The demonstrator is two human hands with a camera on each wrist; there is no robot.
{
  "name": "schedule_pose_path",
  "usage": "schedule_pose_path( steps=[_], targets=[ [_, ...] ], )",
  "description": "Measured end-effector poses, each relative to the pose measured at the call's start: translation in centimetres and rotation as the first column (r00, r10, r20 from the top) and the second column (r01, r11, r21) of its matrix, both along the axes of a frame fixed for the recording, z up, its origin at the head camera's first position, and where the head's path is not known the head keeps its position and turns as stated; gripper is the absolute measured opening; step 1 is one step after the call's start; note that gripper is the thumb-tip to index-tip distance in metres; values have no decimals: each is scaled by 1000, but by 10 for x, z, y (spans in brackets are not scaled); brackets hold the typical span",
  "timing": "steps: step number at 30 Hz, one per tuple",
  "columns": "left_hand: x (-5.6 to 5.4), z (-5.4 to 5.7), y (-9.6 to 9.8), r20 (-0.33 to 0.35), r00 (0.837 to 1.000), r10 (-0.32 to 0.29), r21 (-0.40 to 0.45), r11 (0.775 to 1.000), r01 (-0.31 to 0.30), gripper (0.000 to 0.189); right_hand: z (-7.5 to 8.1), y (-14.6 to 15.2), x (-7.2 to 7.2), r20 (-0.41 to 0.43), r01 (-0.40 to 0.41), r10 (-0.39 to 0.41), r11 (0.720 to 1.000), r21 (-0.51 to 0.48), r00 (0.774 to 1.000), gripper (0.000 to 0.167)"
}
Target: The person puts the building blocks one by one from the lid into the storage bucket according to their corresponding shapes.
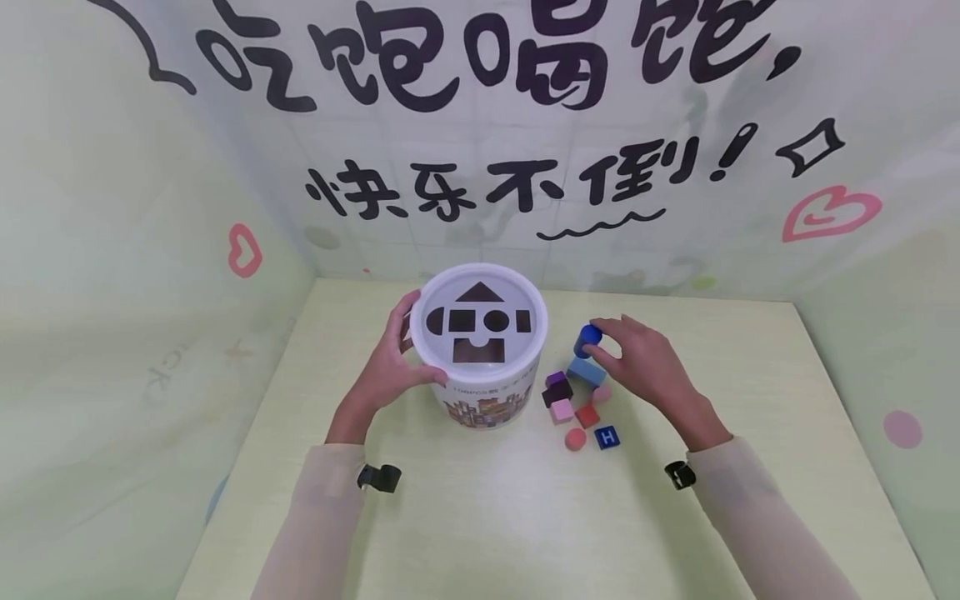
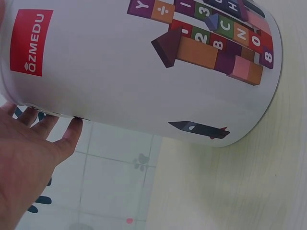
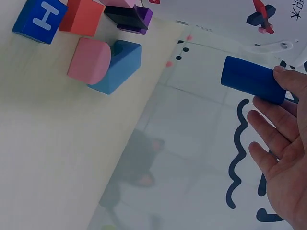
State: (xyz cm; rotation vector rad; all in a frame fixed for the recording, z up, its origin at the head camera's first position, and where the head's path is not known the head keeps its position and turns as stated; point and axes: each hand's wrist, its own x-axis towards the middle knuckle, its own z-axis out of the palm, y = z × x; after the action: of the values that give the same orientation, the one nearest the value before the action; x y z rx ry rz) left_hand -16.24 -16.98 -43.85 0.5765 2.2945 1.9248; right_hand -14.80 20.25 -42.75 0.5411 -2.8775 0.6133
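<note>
My left hand holds the side of a white bucket, its thumb at the front and its fingers round the back, just under the lid. Cut-outs of several shapes show in the grey lid, among them a triangle, a square and a circle. Between thumb and fingertips my right hand pinches a blue cylinder block. It is raised beside the bucket, above the light blue block. The left wrist view shows my left fingers against the bucket wall near its top.
Right of the bucket lie a purple block, a dark block, a pink block, a red block, a coral round block and a blue block marked H. A printed curtain stands behind the table.
</note>
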Motion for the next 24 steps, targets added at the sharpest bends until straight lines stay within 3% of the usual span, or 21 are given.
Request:
schedule_pose_path(
  steps=[15, 24],
  targets=[
    [-2, -6, -1, -22, 1000, 2, 7, 1000, -2, 122, 32, -7, -4, -69, -61, 62, 998, 17, 996, 43],
    [-3, -5, -1, -11, 1000, 8, -14, 1000, -8, 125, 46, -11, -4, -175, -116, 123, 992, 50, 977, 45]
  ],
)
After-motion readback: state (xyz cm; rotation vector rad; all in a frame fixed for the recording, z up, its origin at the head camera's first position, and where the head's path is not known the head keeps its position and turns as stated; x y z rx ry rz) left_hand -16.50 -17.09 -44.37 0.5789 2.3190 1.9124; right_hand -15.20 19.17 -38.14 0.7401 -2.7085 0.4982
